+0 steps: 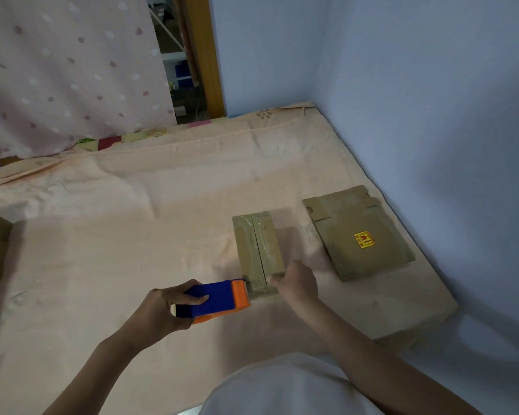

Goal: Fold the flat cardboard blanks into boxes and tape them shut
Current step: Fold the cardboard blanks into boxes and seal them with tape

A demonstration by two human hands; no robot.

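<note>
Two hands work on a bed: left hand (165, 307) grips a blue tape dispenser (215, 301) against a taped box (258, 253), right hand (298, 281) pinching its near edge

Folded box (258, 253): brown cardboard, glossy clear tape along the top seam. Flat blank (360, 235), right: matt cardboard, small yellow paper label. Tape dispenser (215, 298): smooth blue and orange plastic. Bedsheet (132, 223): peach cloth, matt, creased.

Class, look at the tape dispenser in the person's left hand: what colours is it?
Blue body with an orange front end, seen in the head view: tape dispenser.
</note>
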